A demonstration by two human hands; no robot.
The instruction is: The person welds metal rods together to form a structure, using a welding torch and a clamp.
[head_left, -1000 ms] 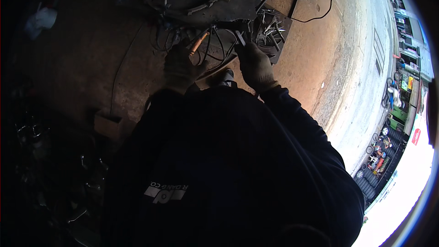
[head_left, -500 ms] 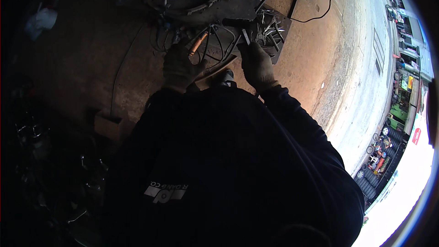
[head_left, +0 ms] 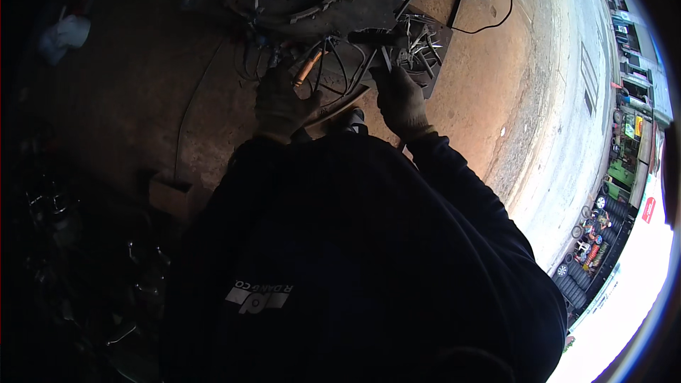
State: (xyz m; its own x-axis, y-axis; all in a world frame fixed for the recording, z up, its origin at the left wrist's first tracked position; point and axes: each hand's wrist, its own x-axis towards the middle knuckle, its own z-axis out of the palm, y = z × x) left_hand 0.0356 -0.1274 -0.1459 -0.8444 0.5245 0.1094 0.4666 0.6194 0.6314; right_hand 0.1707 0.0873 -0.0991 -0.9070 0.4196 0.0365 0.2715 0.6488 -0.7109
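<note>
My left hand (head_left: 284, 106), in a work glove, is at the near edge of the dark metal worktable (head_left: 323, 27). Its fingers curl forward into shadow and its thumb points right; whatever they grip is hidden. Just right of its fingers an orange handle (head_left: 308, 69) lies slanted among dark cables (head_left: 347, 74). My gloved right hand (head_left: 401, 103) is closed round the flat, pale shaft of a hammer-like tool (head_left: 386, 59). A dark crosswise head seems to sit at the shaft's far end, though dim light blurs the join.
Several loose metal tools and rods (head_left: 423, 50) fill a tray at the table's right corner. A curved strip (head_left: 340, 105) runs below the cables near my shoe (head_left: 357, 120). A box (head_left: 170, 195) stands on the floor to the left. A street (head_left: 567, 99) lies at right.
My right hand and the tool have shifted slightly to the right and down. The dark head is also farther right. My left hand has barely moved.
</note>
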